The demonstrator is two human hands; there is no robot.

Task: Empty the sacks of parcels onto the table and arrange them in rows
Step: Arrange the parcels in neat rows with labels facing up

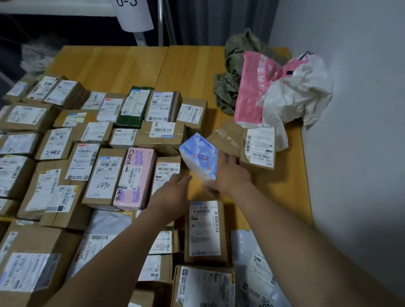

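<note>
Lavender-blue cardboard marks the parcel in hand: a small printed box [197, 156], tilted up off the wooden table [121, 65] and gripped by the right hand [230, 176], thumb across its top edge and fingers curled under its near side. It hangs at the right end of the middle rows, between a labelled brown carton [167, 169] on its left and a larger taped carton [258, 146] on its right, most likely because that gap is where it is meant to go down. The left hand [172, 194] reaches in beside it, fingers straight and together, holding nothing (probably there to steady the box or nudge its neighbours square). Other parcels [49, 152] cover the left and near parts of the table in rough rows, labels up so they can be read. At the far right lie a crumpled green sack [234, 58] and a pink-and-white plastic bag [297, 88], both slack and seemingly emptied, pushed toward the wall [373, 94] out of the way — so emptying looks finished and arranging is what remains.
</note>
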